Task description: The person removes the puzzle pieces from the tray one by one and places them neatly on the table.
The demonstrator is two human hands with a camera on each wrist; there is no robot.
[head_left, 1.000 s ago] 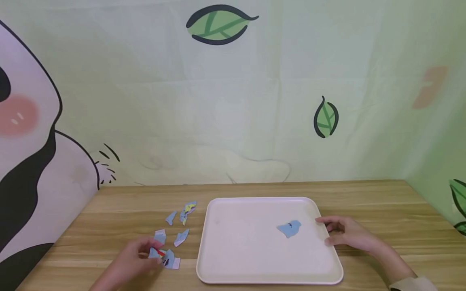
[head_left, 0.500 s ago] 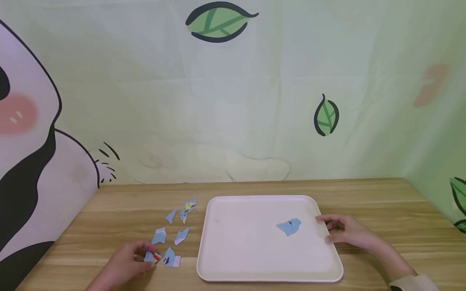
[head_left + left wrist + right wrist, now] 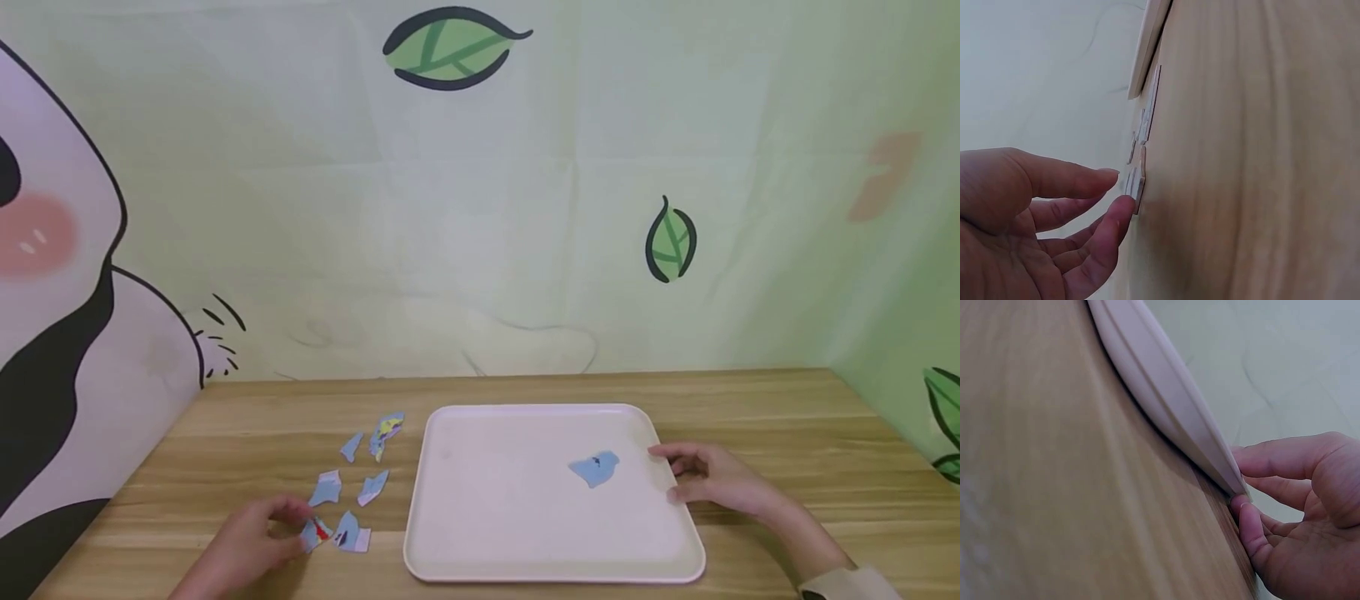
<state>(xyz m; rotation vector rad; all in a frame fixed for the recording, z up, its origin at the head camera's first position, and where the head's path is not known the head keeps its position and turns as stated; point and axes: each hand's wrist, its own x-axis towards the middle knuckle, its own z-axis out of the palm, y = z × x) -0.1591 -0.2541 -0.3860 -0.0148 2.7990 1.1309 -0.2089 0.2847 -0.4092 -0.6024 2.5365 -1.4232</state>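
Observation:
My left hand (image 3: 251, 537) is beside a blue puzzle piece with a red stripe (image 3: 318, 532), which lies on the table. In the left wrist view, the thumb and fingers are spread with a gap between them, fingertips right at the edge of the pieces (image 3: 1137, 184). Just right of the striped piece is a blue and white piece (image 3: 349, 533). On the other side, my right hand (image 3: 723, 482) pinches the right rim of a white tray (image 3: 525, 508); the right wrist view shows thumb and fingers on either side of the tray's edge (image 3: 1172, 406). One blue piece (image 3: 595, 469) lies on the tray.
More loose pieces lie left of the tray: a blue and white one (image 3: 326, 488), a slim one (image 3: 373, 487), a small blue one (image 3: 352, 447) and a yellow-patterned one (image 3: 386, 435). Behind the wooden table (image 3: 525, 388) hangs a printed cloth (image 3: 487, 208).
My left hand has drawn the red-striped piece left, off the neighbouring piece, and its fingers have loosened from it. The right hand and tray have stayed in place.

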